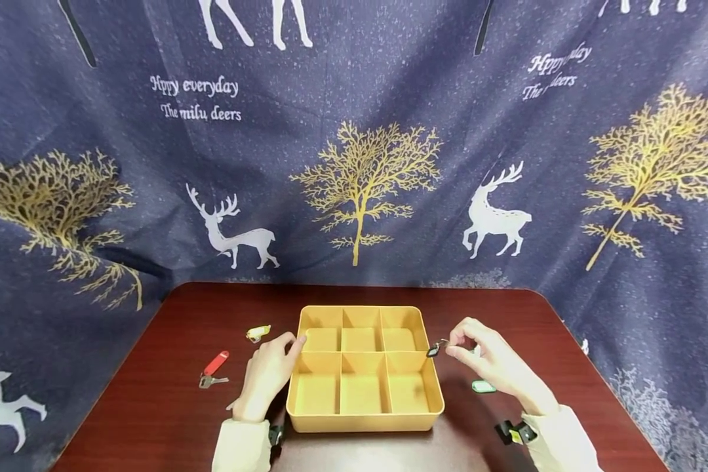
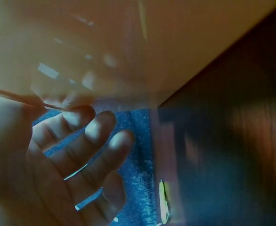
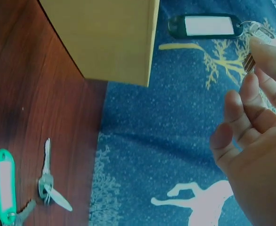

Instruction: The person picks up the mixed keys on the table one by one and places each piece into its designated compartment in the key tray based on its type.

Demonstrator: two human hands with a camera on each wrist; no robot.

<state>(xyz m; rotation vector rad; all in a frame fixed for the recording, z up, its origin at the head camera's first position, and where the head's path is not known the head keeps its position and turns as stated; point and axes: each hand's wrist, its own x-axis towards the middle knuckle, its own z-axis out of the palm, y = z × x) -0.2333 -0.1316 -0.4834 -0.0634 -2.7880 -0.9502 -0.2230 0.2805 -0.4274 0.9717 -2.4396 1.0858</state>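
A yellow box [image 1: 364, 423] with several compartments stands in the middle of the table. My left hand [image 1: 269, 370] holds its left wall, thumb over the rim and fingers along the outside; in the left wrist view those fingers [image 2: 94, 127] are loosely curled by the wall. At the box's right edge my right hand [image 1: 486, 357] pinches a key [image 3: 249, 62] between thumb and forefinger. From the key's ring a black key tag [image 3: 206, 26] with a white label sticks out toward the box, near its right rim.
Left of the box lie a yellow key tag [image 1: 258, 332] and a red key tag [image 1: 216, 362] with a key [image 1: 214, 381]. On the right are a green key tag [image 3: 5, 186] and a key [image 3: 45, 174] with a white tag. A patterned cloth [image 1: 389, 85] hangs behind the table.
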